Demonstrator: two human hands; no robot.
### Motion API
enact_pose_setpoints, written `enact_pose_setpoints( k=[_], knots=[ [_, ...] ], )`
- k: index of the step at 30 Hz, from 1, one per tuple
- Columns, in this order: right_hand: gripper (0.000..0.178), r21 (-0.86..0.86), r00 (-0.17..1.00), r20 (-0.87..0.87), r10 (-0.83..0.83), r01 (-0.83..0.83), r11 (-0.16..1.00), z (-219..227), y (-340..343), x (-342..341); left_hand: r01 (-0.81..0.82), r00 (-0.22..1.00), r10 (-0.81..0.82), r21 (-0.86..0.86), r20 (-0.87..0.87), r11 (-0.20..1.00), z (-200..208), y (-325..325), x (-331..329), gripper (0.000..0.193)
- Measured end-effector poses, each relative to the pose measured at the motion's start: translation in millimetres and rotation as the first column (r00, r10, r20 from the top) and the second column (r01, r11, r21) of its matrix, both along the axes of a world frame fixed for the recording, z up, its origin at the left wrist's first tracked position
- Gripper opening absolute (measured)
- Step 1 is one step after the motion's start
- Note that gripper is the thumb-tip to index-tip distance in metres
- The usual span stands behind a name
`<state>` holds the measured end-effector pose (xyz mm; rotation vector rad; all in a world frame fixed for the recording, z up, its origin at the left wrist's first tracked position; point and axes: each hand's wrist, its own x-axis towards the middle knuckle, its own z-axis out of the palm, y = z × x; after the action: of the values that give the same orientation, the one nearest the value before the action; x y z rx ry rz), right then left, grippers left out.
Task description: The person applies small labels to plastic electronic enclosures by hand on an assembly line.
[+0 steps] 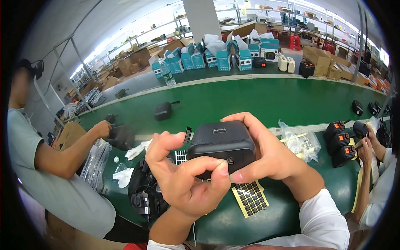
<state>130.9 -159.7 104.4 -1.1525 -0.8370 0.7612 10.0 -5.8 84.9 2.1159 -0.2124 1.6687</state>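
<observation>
Gripping the black case (pixel 223 139) from its right side, my right hand (pixel 268 152) was clamped on it: the fingers wrapped the rear right corner and the thumb pressed the lower front edge. The case was held up above the green workbench (pixel 283 218), with a small rectangular emblem (pixel 219 130) visible on its upper face. My left hand (pixel 183 179) was positioned in front of the case and to its left. Its thumb and one finger were drawn together at the front face, their tips at a small dark tab (pixel 230 160); I could not tell whether they were clamped on that tab. A small black label (pixel 188 135) stood at the tip of an upper finger of the same hand, beside the left end of the case.

Below the case, a yellow-backed sheet (pixel 250 200) carrying rows of black pieces lay on the bench. A dark device (pixel 140 202) lay to the left of my hands. Clear plastic bags (pixel 302 145) lay to the right, near three black units (pixel 342 151) with orange buttons. On the green surface beyond, a second black case (pixel 163 111) with a strap stood well apart from mine. Teal boxes (pixel 224 60) stood in a row behind it.
</observation>
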Motion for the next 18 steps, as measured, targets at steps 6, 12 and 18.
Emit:
enact_pose_setpoints(
  k=[6, 12, 18],
  knots=[
    [0.098, 0.014, 0.996, 0.073, -0.059, 0.058, 0.998, -2.0, -2.7, -1.0, -0.116, 0.993, 0.119, 0.141, -0.013, 0.983, 4.2, -3.0, -10.3, 0.015],
    [0.103, 0.061, 0.957, 0.221, -0.189, 0.180, 0.982, 2.8, -6.2, -2.9, -0.193, 0.978, 0.206, 0.243, -0.029, 0.951, 12.9, 1.9, -10.0, 0.040],
    [0.107, 0.203, 0.941, 0.292, -0.169, 0.111, 0.973, -10.9, 3.8, 30.3, -0.140, 0.927, 0.170, -0.112, 0.336, 0.984, 12.1, 30.9, 10.8, 0.055]
  ],
)
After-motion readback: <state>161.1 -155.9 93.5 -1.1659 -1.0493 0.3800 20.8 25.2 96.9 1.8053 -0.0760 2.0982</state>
